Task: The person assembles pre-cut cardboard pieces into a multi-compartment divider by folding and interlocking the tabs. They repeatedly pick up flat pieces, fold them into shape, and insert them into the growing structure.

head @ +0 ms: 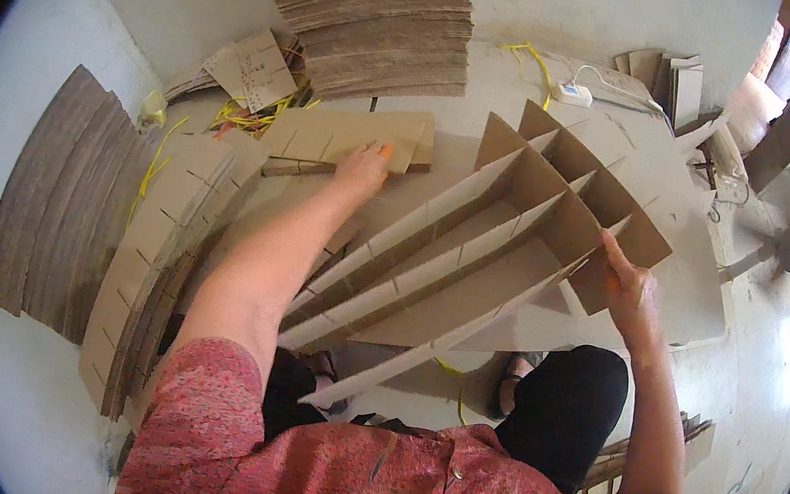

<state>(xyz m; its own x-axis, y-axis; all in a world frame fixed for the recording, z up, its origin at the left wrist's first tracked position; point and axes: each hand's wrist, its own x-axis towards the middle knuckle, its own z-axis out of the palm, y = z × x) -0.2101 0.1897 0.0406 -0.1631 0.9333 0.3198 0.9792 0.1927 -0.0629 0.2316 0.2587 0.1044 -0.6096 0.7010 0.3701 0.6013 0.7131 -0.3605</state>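
Note:
Before me is a partly interlocked cardboard divider (564,202), with long slotted strips (430,267) fanning toward my lap and cross strips slotted across their far ends. My right hand (633,289) grips it at the right, the thumb against a strip junction and the fingers behind the cardboard. My left hand (361,172) lies on the top sheet of a low pile of slotted cardboard strips (312,135); whether its fingers pinch the sheet is unclear. Something orange shows at a fingertip of each hand.
Tall cardboard stacks stand at the back (387,34) and far left (59,215). Slotted strips (134,271) lean left of my arm. Yellow straps (255,113) lie tangled near the pile. A white power socket (572,94) with a cable sits at the table's (692,289) back.

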